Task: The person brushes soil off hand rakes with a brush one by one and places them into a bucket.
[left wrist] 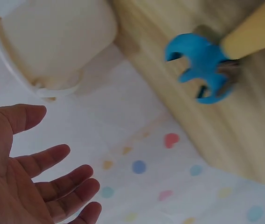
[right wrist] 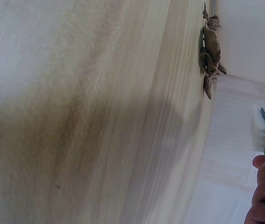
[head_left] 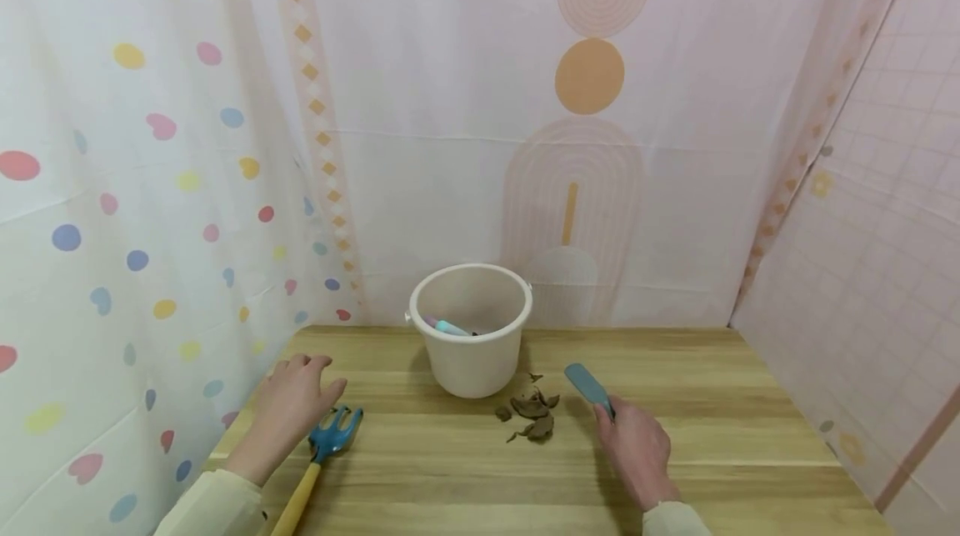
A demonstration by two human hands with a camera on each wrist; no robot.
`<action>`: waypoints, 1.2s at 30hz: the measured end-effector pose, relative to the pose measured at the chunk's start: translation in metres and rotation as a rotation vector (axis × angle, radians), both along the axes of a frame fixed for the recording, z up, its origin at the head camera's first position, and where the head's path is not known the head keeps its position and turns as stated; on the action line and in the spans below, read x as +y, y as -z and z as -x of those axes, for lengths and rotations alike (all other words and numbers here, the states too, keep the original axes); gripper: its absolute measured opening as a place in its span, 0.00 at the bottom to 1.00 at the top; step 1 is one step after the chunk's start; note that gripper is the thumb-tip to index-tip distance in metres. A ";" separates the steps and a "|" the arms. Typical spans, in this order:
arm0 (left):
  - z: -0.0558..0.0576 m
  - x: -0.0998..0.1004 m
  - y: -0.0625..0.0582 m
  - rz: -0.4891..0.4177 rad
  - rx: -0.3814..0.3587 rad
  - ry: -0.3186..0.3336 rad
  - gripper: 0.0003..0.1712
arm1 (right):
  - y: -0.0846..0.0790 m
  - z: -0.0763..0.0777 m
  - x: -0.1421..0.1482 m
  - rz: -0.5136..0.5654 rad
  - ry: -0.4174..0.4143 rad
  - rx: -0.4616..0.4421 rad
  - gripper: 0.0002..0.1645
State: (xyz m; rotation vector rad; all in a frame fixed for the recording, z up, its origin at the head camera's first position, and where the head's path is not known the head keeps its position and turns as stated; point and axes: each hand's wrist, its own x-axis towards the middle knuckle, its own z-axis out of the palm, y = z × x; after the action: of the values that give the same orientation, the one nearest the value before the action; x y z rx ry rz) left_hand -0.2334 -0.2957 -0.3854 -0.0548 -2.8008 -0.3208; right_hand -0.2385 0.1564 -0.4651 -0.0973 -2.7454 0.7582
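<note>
My right hand point(head_left: 636, 443) grips a small teal brush point(head_left: 588, 386), held above the table on the right. White bristles show along the brush point(right wrist: 258, 128) in the right wrist view. Several brown, crumpled pieces point(head_left: 532, 407), like dry leaves or clay, lie on the table to the left of the brush, apart from it. My left hand point(head_left: 288, 403) hovers with fingers spread and holds nothing. Closest to it is a hand fork with a blue head point(head_left: 333, 433) and a yellow handle point(head_left: 298, 501), lying on the table.
A white bucket point(head_left: 474, 365) stands near the back edge of the wooden table point(head_left: 675, 478), behind the brown pieces. Inside it lies a light blue and purple item point(head_left: 452, 328), partly hidden by the rim. Patterned curtains point(head_left: 420, 144) hang behind and on both sides.
</note>
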 end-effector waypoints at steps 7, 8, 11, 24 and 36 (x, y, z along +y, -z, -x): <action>-0.013 -0.019 0.028 0.046 -0.082 -0.023 0.27 | 0.001 -0.001 -0.002 -0.018 0.006 0.014 0.15; -0.015 -0.021 0.032 0.054 -0.108 -0.025 0.27 | 0.001 -0.001 -0.002 -0.020 0.009 0.015 0.15; -0.019 -0.026 0.044 0.061 -0.178 -0.030 0.29 | 0.002 0.000 -0.003 -0.017 0.006 0.009 0.14; -0.031 -0.039 0.088 0.031 -0.337 -0.073 0.29 | 0.002 -0.002 -0.003 -0.018 -0.009 -0.012 0.15; -0.039 -0.034 0.100 0.035 -0.327 -0.053 0.20 | 0.003 -0.001 -0.004 -0.031 -0.008 -0.011 0.14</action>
State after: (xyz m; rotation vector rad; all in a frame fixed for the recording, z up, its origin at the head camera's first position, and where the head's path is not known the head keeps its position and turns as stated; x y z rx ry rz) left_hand -0.1945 -0.3298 -0.4854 0.0711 -3.1248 -0.2906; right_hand -0.2374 0.1527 -0.4683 -0.0842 -2.7683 0.7197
